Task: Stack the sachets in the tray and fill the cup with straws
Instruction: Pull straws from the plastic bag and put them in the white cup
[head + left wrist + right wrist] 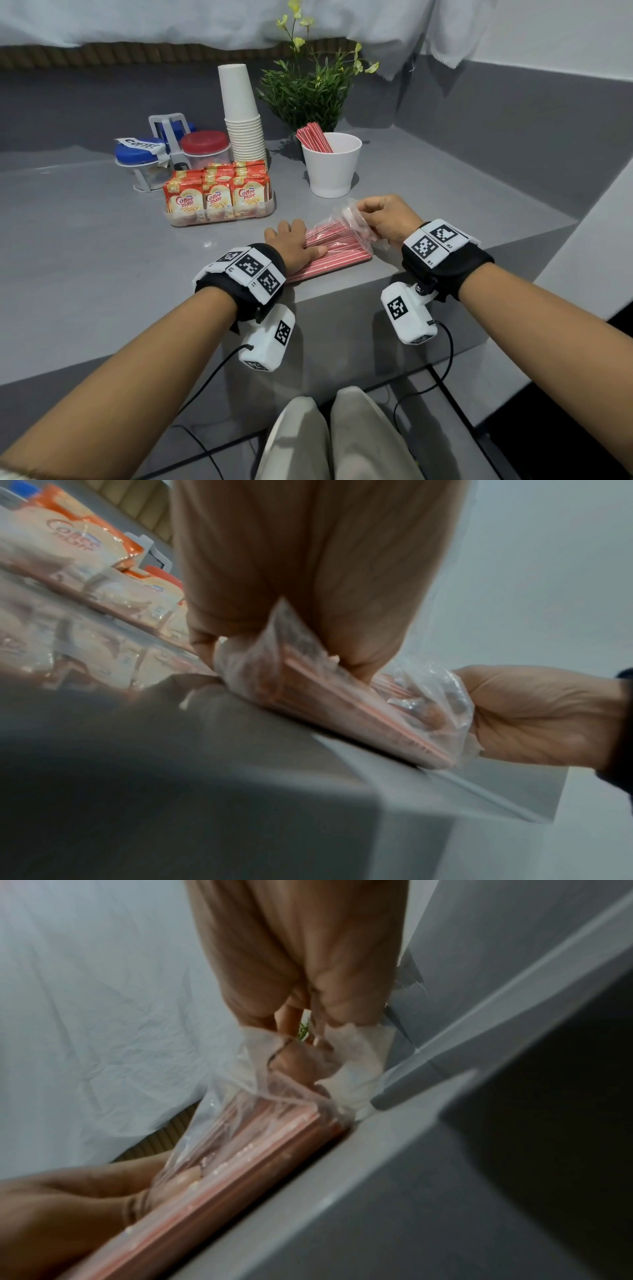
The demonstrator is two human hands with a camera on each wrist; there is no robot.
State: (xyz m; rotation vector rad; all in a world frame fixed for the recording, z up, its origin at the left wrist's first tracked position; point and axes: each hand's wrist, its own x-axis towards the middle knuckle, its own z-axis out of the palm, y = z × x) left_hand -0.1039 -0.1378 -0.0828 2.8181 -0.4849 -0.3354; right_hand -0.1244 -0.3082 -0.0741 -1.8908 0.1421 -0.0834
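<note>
A clear plastic bag of red-and-white straws (332,250) (342,710) (257,1137) lies on the grey table near its front edge. My left hand (294,240) (308,561) presses down on the bag with fingers and thumb laid over it. My right hand (383,219) (301,961) pinches the crumpled open end of the bag and lifts it slightly. Behind the bag, a white cup (332,164) holds several straws (313,137) leaning left. A clear tray (219,219) to the left is packed with upright Coffee mate sachets (215,195).
A tall stack of paper cups (243,120) and a potted plant (308,92) stand at the back. A rack of jars with blue and red lids (171,150) sits behind the tray. A raised grey ledge (582,222) borders the right side.
</note>
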